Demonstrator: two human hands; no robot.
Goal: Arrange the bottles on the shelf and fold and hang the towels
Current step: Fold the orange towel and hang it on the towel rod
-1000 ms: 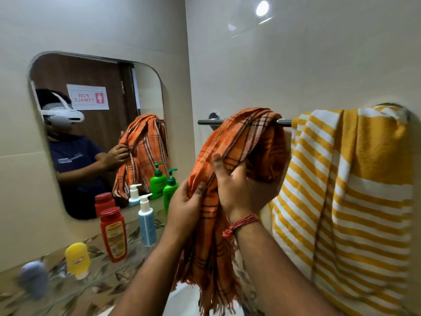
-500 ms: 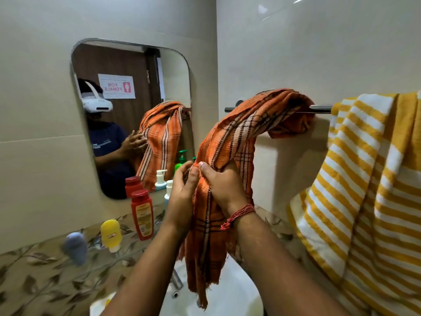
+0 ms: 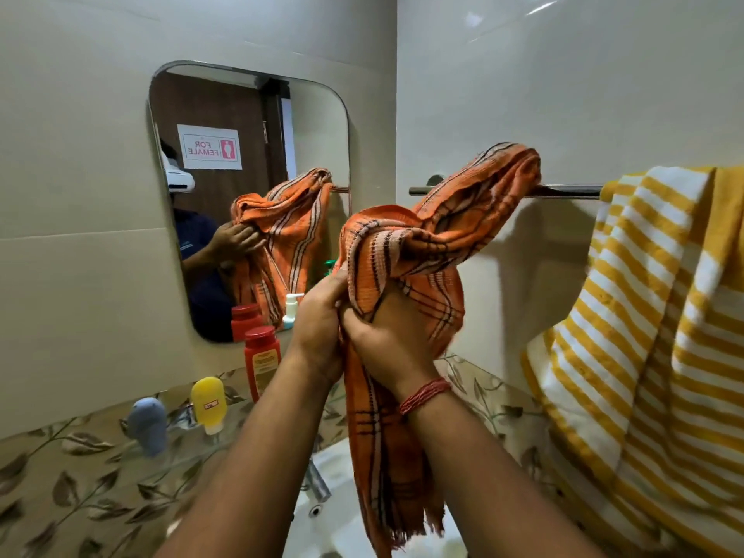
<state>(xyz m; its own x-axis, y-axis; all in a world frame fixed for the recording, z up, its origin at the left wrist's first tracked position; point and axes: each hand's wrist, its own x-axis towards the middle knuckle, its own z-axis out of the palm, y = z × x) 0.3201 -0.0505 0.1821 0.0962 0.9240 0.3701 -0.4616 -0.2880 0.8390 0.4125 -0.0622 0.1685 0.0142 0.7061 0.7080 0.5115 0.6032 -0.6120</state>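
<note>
An orange checked towel is draped over the metal towel bar and bunched down toward me. My left hand and my right hand both grip its gathered middle, side by side, and its fringed end hangs below them. A yellow and white striped towel hangs on the bar at the right. On the glass shelf under the mirror stand a red bottle, a yellow bottle, a grey-blue bottle and a white pump bottle.
A mirror on the left wall reflects me and the orange towel. A white sink with a metal tap lies below my arms. Leaf-patterned tiles run along the lower wall.
My hands have pulled the orange towel down and toward me, bunching it more; less of it lies over the bar. The view has swung right, so the mirror sits further in.
</note>
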